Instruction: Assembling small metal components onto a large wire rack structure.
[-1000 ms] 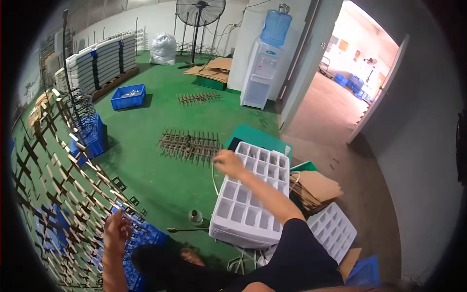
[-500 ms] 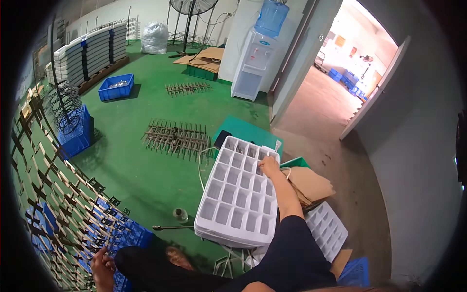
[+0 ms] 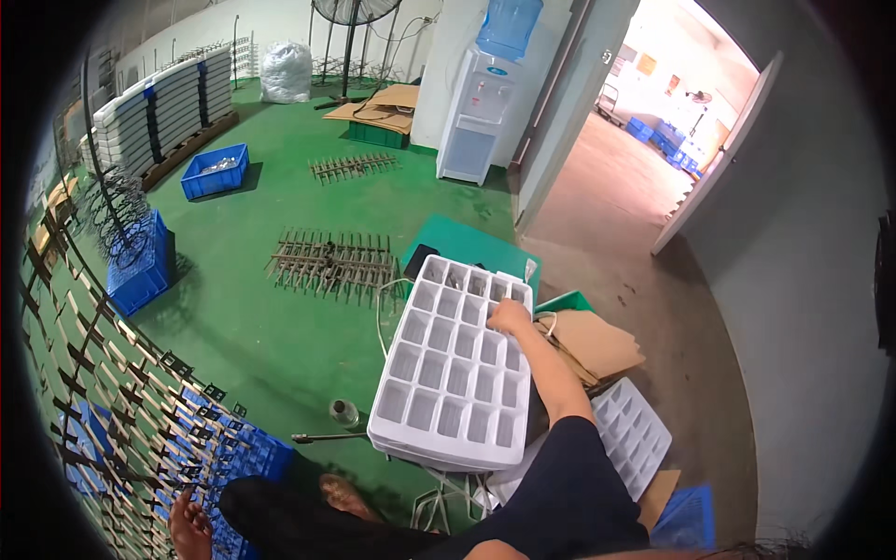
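Observation:
A white tray (image 3: 383, 444) divided into many compartments lies before me, stacked on others like it. My right hand (image 3: 509, 316) reaches into a compartment near its far right side. Its fingers are bent together and their tips are hidden, so whatever they pinch cannot be made out. Small metal-looking pieces (image 3: 478, 284) lie in the far row of compartments. At the lower left, my left hand (image 3: 190, 527) is beside a large metal hanging rack (image 3: 131, 401) carrying small dark pieces on its prongs. Its fingers are loosely curled and apart, with nothing visible in them.
Blue crates (image 3: 266, 457) stand under the rack. A bottle (image 3: 343, 413) and a metal rod (image 3: 327, 437) are left of the tray. Another white tray (image 3: 633, 434) and cardboard (image 3: 593, 345) lie right. Pronged racks (image 3: 334, 264) rest on the green floor. A water dispenser (image 3: 474, 117) stands beside the doorway.
My left hand has dropped slightly away from the rack and its fingers have loosened. My right hand has shifted a little toward me within the tray. The view has tilted slightly.

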A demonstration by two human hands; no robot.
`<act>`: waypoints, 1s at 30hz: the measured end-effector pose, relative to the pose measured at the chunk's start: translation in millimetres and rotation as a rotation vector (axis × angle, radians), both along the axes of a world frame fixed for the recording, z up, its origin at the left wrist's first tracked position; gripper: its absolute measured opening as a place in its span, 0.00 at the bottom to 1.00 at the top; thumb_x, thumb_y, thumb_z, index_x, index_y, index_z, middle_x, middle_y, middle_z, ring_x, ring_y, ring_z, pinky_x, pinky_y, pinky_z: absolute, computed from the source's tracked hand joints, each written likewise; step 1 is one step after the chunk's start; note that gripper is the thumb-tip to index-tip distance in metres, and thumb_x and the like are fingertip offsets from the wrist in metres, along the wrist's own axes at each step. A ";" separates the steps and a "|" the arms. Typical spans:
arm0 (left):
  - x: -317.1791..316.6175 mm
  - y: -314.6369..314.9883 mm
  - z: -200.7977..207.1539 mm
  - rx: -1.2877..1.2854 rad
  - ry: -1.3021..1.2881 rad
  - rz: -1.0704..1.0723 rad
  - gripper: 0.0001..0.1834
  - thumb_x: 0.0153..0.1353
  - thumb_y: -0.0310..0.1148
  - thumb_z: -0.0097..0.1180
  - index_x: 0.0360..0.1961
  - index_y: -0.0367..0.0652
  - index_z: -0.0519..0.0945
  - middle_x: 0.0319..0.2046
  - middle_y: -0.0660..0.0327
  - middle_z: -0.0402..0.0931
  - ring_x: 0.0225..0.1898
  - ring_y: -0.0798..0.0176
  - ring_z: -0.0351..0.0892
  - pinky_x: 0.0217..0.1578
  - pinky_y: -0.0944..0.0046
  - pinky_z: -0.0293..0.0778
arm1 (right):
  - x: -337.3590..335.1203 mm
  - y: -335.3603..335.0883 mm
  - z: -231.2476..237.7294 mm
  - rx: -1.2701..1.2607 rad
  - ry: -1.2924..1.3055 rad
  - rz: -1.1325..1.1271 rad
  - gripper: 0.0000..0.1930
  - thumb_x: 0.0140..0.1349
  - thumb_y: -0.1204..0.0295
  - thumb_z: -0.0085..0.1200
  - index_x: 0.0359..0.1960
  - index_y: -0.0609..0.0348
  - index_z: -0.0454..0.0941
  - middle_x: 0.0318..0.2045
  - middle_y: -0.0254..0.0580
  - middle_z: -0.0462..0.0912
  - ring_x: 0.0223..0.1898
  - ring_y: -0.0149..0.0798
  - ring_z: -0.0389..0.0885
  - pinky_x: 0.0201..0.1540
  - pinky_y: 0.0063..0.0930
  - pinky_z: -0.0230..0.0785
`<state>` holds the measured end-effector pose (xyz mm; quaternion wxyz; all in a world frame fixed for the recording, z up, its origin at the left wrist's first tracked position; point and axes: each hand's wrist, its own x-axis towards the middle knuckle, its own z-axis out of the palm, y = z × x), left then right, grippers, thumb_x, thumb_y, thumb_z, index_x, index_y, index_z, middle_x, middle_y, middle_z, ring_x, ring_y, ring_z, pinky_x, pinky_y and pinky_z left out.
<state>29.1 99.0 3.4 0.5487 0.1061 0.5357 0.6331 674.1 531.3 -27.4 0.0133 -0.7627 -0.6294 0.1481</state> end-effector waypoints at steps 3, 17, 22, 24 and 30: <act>-6.0 3.3 -22.7 -0.026 0.029 0.049 0.22 0.56 0.41 0.53 0.46 0.36 0.72 0.31 0.59 0.73 0.29 0.65 0.71 0.24 0.68 0.68 | -2.3 1.9 1.5 -0.068 -0.038 -0.035 0.17 0.39 0.66 0.56 0.33 0.58 0.80 0.36 0.49 0.80 0.40 0.48 0.79 0.43 0.36 0.71; 17.2 13.2 16.3 -0.083 0.020 0.260 0.12 0.59 0.40 0.49 0.40 0.45 0.74 0.16 0.70 0.67 0.17 0.76 0.66 0.16 0.76 0.60 | -7.0 -17.8 82.4 0.085 -0.168 -0.212 0.19 0.42 0.62 0.56 0.36 0.58 0.79 0.41 0.49 0.79 0.43 0.47 0.78 0.43 0.35 0.70; 42.6 21.1 49.4 -0.062 0.164 0.178 0.12 0.58 0.38 0.49 0.39 0.42 0.73 0.18 0.68 0.68 0.18 0.76 0.65 0.17 0.77 0.60 | -38.8 -8.3 109.3 0.054 0.031 0.155 0.18 0.40 0.63 0.56 0.34 0.57 0.78 0.37 0.54 0.78 0.38 0.46 0.78 0.39 0.35 0.70; 35.5 16.1 37.8 0.131 0.063 -0.025 0.12 0.59 0.38 0.49 0.40 0.43 0.73 0.19 0.67 0.69 0.19 0.74 0.64 0.17 0.74 0.61 | -108.5 -34.8 135.8 0.186 0.110 0.471 0.09 0.46 0.68 0.51 0.21 0.61 0.77 0.33 0.54 0.78 0.31 0.48 0.77 0.36 0.39 0.70; 56.1 45.6 68.4 0.156 0.138 -0.064 0.14 0.58 0.33 0.51 0.42 0.36 0.72 0.23 0.62 0.72 0.23 0.68 0.70 0.23 0.70 0.67 | -250.2 -80.7 143.8 0.334 0.580 0.995 0.05 0.49 0.76 0.51 0.26 0.65 0.72 0.35 0.48 0.75 0.28 0.39 0.77 0.31 0.29 0.70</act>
